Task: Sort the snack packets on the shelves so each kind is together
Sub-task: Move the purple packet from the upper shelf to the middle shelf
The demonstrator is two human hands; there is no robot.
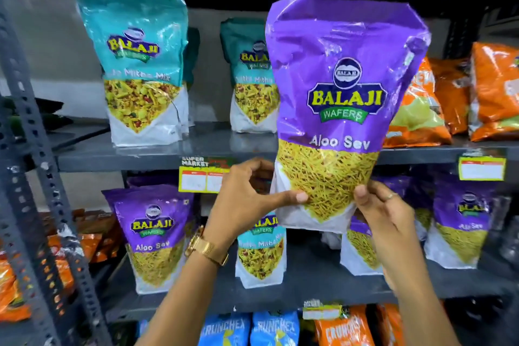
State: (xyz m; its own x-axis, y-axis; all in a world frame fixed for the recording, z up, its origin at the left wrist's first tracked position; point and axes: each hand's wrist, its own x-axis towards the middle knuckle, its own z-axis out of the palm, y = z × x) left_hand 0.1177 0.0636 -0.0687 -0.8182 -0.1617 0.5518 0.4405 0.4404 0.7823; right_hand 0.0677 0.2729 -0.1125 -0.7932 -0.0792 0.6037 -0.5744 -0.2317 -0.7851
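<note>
A purple Aloo Sev packet (339,73) is held upright in front of the shelves. My left hand (244,199) and my right hand (384,219) both grip its bottom corners. The upper shelf (157,152) carries teal mix packets (137,64) at the left and middle, and orange packets (494,93) at the right. On the middle shelf (309,284) stand purple Aloo Sev packets (154,236) at the left and right, with one teal mix packet (261,253) between them, partly hidden by my left wrist.
A grey slotted metal upright (31,166) runs down the left side. Yellow price tags (199,180) hang on the shelf edges. Blue and orange Crunchex packets (275,329) fill the bottom shelf. More orange packets (11,289) lie in the neighbouring rack at the far left.
</note>
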